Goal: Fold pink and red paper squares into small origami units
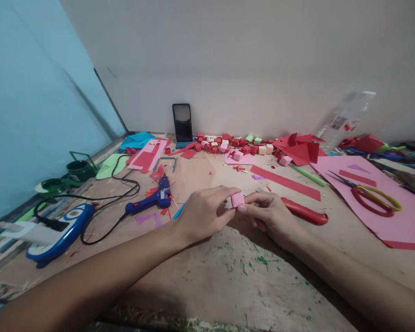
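Between my two hands, over the middle of the table, is a small pink foam or paper cube. My left hand has its fingers and thumb closed on the cube's left side. My right hand pinches the cube's right side between thumb and fingers. Just behind my right hand lies a red-handled tool, its front part mostly hidden by the hand. To the left of my left hand rests a blue glue gun with a black cord.
Several small red, pink and cream cubes line the wall beside an upright phone. Scissors lie on pink sheets at right. A blue power strip is at left; a clear bottle leans at the back.
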The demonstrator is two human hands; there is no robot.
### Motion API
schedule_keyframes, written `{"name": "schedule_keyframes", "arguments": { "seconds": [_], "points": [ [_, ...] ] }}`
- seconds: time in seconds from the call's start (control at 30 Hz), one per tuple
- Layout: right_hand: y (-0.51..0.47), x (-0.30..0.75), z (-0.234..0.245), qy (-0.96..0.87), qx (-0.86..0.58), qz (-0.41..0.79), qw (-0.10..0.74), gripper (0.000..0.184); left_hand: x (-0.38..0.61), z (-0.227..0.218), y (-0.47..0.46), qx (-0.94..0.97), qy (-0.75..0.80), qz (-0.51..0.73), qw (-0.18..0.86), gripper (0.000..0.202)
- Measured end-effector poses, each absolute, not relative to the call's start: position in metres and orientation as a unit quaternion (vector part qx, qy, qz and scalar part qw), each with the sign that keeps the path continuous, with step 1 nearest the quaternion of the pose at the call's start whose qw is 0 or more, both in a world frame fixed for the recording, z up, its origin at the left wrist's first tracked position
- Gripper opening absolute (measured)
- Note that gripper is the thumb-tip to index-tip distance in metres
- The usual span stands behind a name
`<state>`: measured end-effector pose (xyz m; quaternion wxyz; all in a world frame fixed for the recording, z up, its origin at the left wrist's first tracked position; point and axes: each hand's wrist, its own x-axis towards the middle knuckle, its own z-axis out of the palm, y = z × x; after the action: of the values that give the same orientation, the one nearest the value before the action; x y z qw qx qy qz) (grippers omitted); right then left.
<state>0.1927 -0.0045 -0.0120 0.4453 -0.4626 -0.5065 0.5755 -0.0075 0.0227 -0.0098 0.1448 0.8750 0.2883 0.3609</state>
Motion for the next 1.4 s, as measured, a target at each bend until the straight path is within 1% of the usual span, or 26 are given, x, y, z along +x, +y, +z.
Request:
{"name": "schedule_keyframes", "arguments": {
  "seconds": [0.13,0.37,0.57,0.63,0.7,0.77,0.83,0.9,0.97,1.13,1.23,1.4],
  "points": [
    [-0.0059,0.1912,-0.0095,-0.514,-0.455,0.573,0.448,0.027,-0.0082,-0.011,0.0242,0.871,0.296,0.367,0.138,0.031],
    [-0.0069,0.1908,-0.0084,-0.509,-0.456,0.583,0.44,0.025,-0.0078,-0.0077,0.0226,0.884,0.296,0.345,0.113,0.031],
    [-0.009,0.1882,-0.0087,-0.526,-0.468,0.567,0.428,0.026,-0.0081,-0.0069,0.0225,0.887,0.288,0.339,0.121,0.026],
    [-0.0099,0.1874,-0.009,-0.532,-0.463,0.556,0.44,0.028,-0.0082,-0.006,0.0231,0.887,0.285,0.342,0.121,0.023],
    [-0.0099,0.1877,-0.0098,-0.529,-0.453,0.541,0.472,0.029,-0.0084,-0.0044,0.0234,0.884,0.289,0.354,0.103,0.022],
    [-0.0084,0.1895,-0.0109,-0.518,-0.451,0.521,0.507,0.032,-0.0085,-0.0026,0.023,0.878,0.299,0.368,0.074,0.023],
    [-0.0055,0.1917,-0.0117,-0.507,-0.456,0.512,0.522,0.033,-0.0083,-0.0013,0.022,0.875,0.303,0.373,0.053,0.026],
    [-0.0027,0.1933,-0.0115,-0.505,-0.463,0.521,0.509,0.029,-0.0081,-0.001,0.021,0.88,0.298,0.367,0.047,0.027],
    [-0.0011,0.1931,-0.0101,-0.52,-0.473,0.527,0.478,0.028,-0.0078,-0.0015,0.0203,0.888,0.289,0.355,0.043,0.028],
    [-0.0026,0.1888,-0.0045,-0.585,-0.504,0.481,0.416,0.019,-0.0078,-0.0032,0.0201,0.914,0.266,0.305,0.018,0.029],
    [-0.0036,0.1884,-0.0036,-0.606,-0.504,0.464,0.404,0.021,-0.0076,-0.0028,0.0196,0.924,0.255,0.284,-0.004,0.024],
    [-0.004,0.1902,-0.0055,-0.635,-0.496,0.454,0.381,0.025,-0.007,-0.0018,0.0181,0.932,0.237,0.275,-0.019,0.021]
  ]
}}
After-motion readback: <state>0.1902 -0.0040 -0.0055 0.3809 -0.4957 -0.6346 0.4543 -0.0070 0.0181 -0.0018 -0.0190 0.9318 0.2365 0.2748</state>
